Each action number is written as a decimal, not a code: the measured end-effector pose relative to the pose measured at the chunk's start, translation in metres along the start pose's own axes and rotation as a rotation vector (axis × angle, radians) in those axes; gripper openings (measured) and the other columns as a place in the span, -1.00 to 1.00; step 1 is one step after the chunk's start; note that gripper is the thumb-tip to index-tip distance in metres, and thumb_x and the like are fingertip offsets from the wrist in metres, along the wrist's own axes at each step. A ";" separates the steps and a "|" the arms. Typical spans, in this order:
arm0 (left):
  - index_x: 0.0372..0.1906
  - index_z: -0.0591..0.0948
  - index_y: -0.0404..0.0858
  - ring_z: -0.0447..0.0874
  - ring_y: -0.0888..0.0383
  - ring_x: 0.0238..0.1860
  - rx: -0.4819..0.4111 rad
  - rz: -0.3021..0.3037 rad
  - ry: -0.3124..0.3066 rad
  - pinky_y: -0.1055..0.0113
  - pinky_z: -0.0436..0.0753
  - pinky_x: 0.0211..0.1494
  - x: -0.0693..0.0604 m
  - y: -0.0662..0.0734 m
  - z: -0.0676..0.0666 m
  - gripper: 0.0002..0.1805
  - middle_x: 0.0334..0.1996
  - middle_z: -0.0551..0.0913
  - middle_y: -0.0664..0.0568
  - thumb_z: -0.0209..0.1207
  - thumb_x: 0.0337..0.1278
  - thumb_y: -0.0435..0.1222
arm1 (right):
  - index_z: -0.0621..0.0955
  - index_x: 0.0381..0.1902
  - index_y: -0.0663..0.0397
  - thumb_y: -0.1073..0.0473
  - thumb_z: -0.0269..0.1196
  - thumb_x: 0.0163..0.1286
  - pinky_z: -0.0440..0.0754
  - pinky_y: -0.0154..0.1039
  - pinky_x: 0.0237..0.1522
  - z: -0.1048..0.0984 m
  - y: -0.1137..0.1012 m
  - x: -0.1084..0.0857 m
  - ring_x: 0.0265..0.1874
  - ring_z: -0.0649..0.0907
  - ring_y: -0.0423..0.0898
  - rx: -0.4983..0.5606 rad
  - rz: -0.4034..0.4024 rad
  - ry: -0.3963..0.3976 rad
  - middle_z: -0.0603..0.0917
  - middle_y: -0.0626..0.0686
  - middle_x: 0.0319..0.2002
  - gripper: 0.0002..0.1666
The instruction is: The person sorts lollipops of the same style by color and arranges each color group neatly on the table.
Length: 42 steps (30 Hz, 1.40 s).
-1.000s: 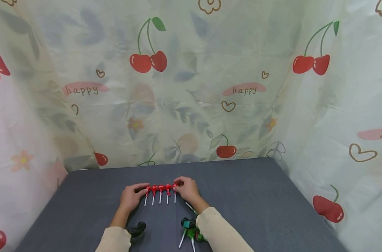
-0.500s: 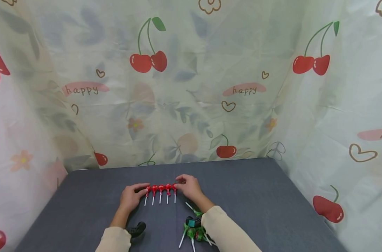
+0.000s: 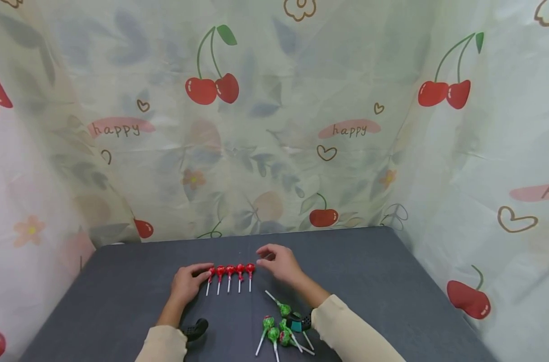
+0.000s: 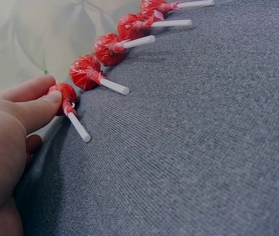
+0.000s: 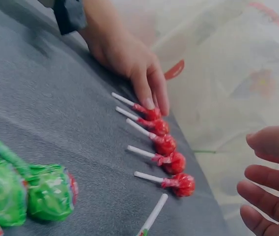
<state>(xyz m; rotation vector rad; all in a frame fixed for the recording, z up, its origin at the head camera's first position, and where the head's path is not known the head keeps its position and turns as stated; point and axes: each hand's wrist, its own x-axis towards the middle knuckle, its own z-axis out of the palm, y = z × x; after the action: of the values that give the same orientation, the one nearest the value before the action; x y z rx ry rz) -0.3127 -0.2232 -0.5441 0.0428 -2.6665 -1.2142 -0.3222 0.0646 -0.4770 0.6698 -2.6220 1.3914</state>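
Several lollipops in red wrappers stand side by side in a row, white sticks toward me. My left hand [image 3: 185, 282] pinches the head of the leftmost red lollipop [image 4: 69, 93] between thumb and index finger, as the left wrist view shows. At the row's other end lies the rightmost red lollipop [image 3: 250, 268], untouched. Just right of it and apart, my right hand [image 3: 281, 264] hovers with loosely bent fingers and holds nothing. In the right wrist view, its fingers and thumb [image 5: 267, 140] are spread beside the row.
A loose cluster of several green-wrapped lollipops [image 3: 273, 334] lies nearer me, beside the right wrist's black camera [image 3: 298, 322]. Another black camera [image 3: 196, 329] sits on the left wrist. The dark grey table [image 3: 356, 281] is enclosed by a cherry-print curtain [image 3: 274, 125].
My right hand has let go of the rightmost red lollipop and moved away to the right, uncovering more green lollipops. My left hand stays at the leftmost one.
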 end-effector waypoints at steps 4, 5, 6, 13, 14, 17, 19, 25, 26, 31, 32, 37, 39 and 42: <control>0.00 0.74 -0.14 0.55 -0.17 0.13 -0.001 0.005 -0.003 -0.14 0.41 0.19 0.000 -0.001 0.000 -0.74 0.00 0.69 -0.12 0.30 0.20 -0.27 | 0.69 -0.12 0.05 0.20 0.37 0.27 0.63 -0.27 -0.30 -0.009 -0.005 -0.011 -0.27 0.65 -0.10 0.021 -0.031 -0.008 0.71 0.07 -0.17 -0.78; 0.00 0.73 -0.14 0.55 -0.17 0.13 -0.002 0.005 -0.004 -0.15 0.41 0.19 0.000 -0.001 0.000 -0.74 0.00 0.69 -0.12 0.30 0.20 -0.27 | 0.69 -0.11 0.04 0.21 0.37 0.27 0.63 -0.28 -0.29 -0.011 -0.006 -0.014 -0.27 0.65 -0.11 0.031 -0.032 -0.008 0.71 0.06 -0.17 -0.78; 0.00 0.73 -0.14 0.55 -0.17 0.13 -0.003 0.005 -0.004 -0.15 0.41 0.19 0.000 -0.001 0.000 -0.73 -0.01 0.69 -0.12 0.30 0.20 -0.27 | 0.69 -0.11 0.03 0.21 0.37 0.27 0.63 -0.29 -0.30 -0.013 -0.007 -0.016 -0.27 0.64 -0.12 0.036 -0.034 -0.008 0.71 0.04 -0.17 -0.78; 0.01 0.73 -0.14 0.55 -0.16 0.13 0.005 0.001 -0.003 -0.14 0.42 0.19 0.000 -0.001 0.001 -0.73 0.00 0.69 -0.12 0.29 0.21 -0.25 | 0.69 -0.10 0.07 0.25 0.35 0.28 0.63 -0.27 -0.28 -0.025 -0.007 -0.035 -0.29 0.65 -0.11 0.040 -0.106 -0.014 0.71 0.07 -0.19 -0.78; 0.01 0.73 -0.14 0.55 -0.16 0.13 0.005 -0.001 -0.005 -0.14 0.41 0.19 0.000 -0.001 0.001 -0.73 0.01 0.68 -0.12 0.29 0.21 -0.25 | 0.69 -0.11 0.08 0.25 0.36 0.28 0.63 -0.27 -0.28 -0.027 -0.006 -0.038 -0.30 0.66 -0.11 0.036 -0.117 -0.014 0.71 0.06 -0.20 -0.78; 0.02 0.73 -0.13 0.54 -0.16 0.14 0.002 -0.012 -0.006 -0.14 0.41 0.20 0.000 -0.001 0.001 -0.72 0.01 0.68 -0.12 0.28 0.22 -0.24 | 0.70 -0.12 0.09 0.25 0.36 0.27 0.62 -0.27 -0.28 -0.029 -0.002 -0.046 -0.30 0.65 -0.12 0.031 -0.137 -0.017 0.71 0.06 -0.21 -0.79; 0.02 0.73 -0.13 0.54 -0.17 0.14 0.001 -0.012 -0.007 -0.15 0.41 0.20 0.000 -0.001 0.001 -0.73 0.02 0.68 -0.12 0.28 0.22 -0.25 | 0.70 -0.13 0.07 0.24 0.36 0.27 0.61 -0.28 -0.29 -0.030 0.002 -0.051 -0.31 0.65 -0.14 0.028 -0.130 -0.026 0.71 0.05 -0.22 -0.80; 0.01 0.73 -0.13 0.55 -0.18 0.13 0.010 0.001 -0.002 -0.15 0.41 0.19 -0.001 -0.001 0.001 -0.73 0.01 0.68 -0.13 0.29 0.21 -0.26 | 0.70 -0.12 0.06 0.32 0.35 0.26 0.61 -0.26 -0.29 -0.032 0.014 -0.067 -0.30 0.63 -0.18 0.028 -0.158 -0.089 0.70 0.10 -0.20 -0.78; 0.01 0.73 -0.13 0.55 -0.18 0.13 0.011 0.002 0.001 -0.15 0.41 0.19 -0.001 -0.001 0.002 -0.73 0.01 0.68 -0.13 0.29 0.21 -0.25 | 0.70 -0.12 0.08 0.35 0.35 0.24 0.61 -0.25 -0.28 -0.032 0.016 -0.069 -0.30 0.64 -0.17 0.031 -0.186 -0.103 0.70 0.11 -0.20 -0.77; 0.01 0.73 -0.13 0.55 -0.17 0.13 0.013 0.005 0.007 -0.14 0.42 0.19 0.000 -0.001 0.002 -0.73 0.01 0.68 -0.12 0.30 0.20 -0.26 | 0.70 -0.14 0.14 0.40 0.33 0.21 0.63 -0.24 -0.27 -0.031 0.027 -0.077 -0.29 0.64 -0.13 0.040 -0.279 -0.193 0.70 0.07 -0.24 -0.76; 0.01 0.73 -0.13 0.55 -0.17 0.13 0.012 0.006 0.007 -0.14 0.42 0.19 0.000 0.000 0.002 -0.73 0.00 0.68 -0.12 0.30 0.20 -0.26 | 0.71 -0.14 0.13 0.40 0.33 0.21 0.63 -0.24 -0.27 -0.031 0.029 -0.078 -0.29 0.64 -0.13 0.038 -0.281 -0.212 0.70 0.05 -0.25 -0.76; 0.00 0.73 -0.13 0.55 -0.17 0.13 0.009 0.005 0.005 -0.14 0.41 0.19 0.000 0.000 0.001 -0.73 0.00 0.68 -0.12 0.30 0.20 -0.26 | 0.73 -0.15 0.06 0.38 0.33 0.19 0.57 -0.29 -0.26 -0.033 0.036 -0.081 -0.31 0.60 -0.16 -0.031 -0.307 -0.298 0.71 -0.05 -0.26 -0.74; 0.00 0.73 -0.13 0.55 -0.17 0.13 0.009 0.006 0.006 -0.14 0.41 0.19 0.000 0.000 0.001 -0.73 0.00 0.68 -0.12 0.30 0.20 -0.26 | 0.73 -0.15 0.00 0.36 0.34 0.18 0.53 -0.31 -0.23 -0.034 0.039 -0.082 -0.30 0.59 -0.20 -0.091 -0.333 -0.328 0.71 -0.12 -0.24 -0.73; 0.00 0.74 -0.13 0.55 -0.17 0.13 0.010 0.008 0.008 -0.14 0.41 0.20 0.000 0.000 0.001 -0.73 0.00 0.69 -0.12 0.30 0.20 -0.26 | 0.74 -0.15 -0.08 0.31 0.34 0.19 0.49 -0.32 -0.17 -0.035 0.041 -0.082 -0.25 0.57 -0.27 -0.163 -0.349 -0.382 0.71 -0.22 -0.20 -0.73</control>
<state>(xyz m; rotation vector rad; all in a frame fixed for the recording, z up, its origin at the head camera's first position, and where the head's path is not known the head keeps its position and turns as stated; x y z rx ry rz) -0.3125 -0.2222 -0.5448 0.0384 -2.6635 -1.1956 -0.2703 0.1401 -0.5114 1.4062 -2.6621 1.0195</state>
